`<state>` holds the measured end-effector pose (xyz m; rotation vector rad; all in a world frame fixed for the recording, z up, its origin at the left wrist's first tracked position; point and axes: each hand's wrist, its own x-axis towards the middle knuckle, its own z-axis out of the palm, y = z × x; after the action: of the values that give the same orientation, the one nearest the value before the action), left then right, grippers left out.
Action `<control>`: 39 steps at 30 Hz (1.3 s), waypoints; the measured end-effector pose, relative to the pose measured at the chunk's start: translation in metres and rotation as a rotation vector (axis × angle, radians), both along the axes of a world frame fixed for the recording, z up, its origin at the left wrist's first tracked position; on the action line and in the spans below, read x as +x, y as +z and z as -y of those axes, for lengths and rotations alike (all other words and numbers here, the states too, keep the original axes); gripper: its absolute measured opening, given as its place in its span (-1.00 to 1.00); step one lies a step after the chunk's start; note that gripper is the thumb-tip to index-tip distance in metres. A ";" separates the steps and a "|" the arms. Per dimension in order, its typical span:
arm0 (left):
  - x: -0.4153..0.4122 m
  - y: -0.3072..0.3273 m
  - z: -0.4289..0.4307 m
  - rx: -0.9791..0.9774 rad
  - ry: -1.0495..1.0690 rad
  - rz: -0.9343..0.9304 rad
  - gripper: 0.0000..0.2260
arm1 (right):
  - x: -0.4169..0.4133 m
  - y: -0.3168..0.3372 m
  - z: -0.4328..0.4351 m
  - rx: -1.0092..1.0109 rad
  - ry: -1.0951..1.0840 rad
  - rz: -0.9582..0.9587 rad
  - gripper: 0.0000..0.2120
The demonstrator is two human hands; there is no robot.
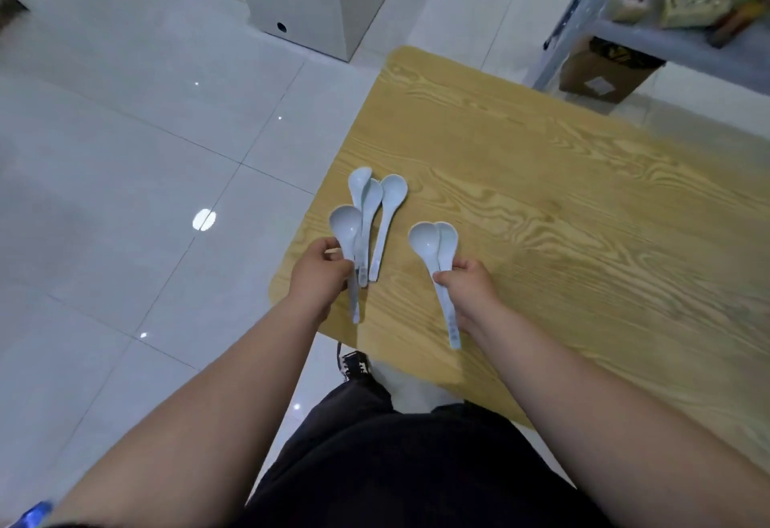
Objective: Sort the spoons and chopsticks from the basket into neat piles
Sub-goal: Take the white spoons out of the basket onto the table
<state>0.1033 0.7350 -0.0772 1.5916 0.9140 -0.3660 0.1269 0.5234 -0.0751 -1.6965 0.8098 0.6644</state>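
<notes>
Spoons (426,240) pinched in left fingers (338,267), right fingers (444,277).

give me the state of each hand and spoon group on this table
left hand, grips a single spoon by its handle
right hand, grips a pair of spoons by their handles
three loose spoons, lying on the table by the left hand, two overlapping

The left hand (316,275) grips one pale blue spoon (346,224) by its handle, just beside three spoons (393,190) lying on the wooden surface (562,194). The right hand (468,288) grips two spoons (433,240) together, their bowls pointing away from the person.
</notes>
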 end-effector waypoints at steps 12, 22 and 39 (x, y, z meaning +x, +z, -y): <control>0.068 -0.032 -0.034 0.270 -0.361 -0.017 -0.73 | 0.056 -0.027 -0.069 -0.134 -0.126 0.021 -0.77; 0.065 -0.042 -0.032 0.483 -0.674 0.116 -0.58 | 0.051 -0.027 -0.068 -0.292 0.186 0.120 -0.87; 0.042 0.009 -0.031 0.440 -0.942 0.253 -0.49 | -0.011 0.035 -0.003 -0.257 0.464 0.159 -0.45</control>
<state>0.1458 0.7656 -0.0682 2.3614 -0.0194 -0.6150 0.1159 0.5260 -0.0401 -2.1720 0.3991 0.7462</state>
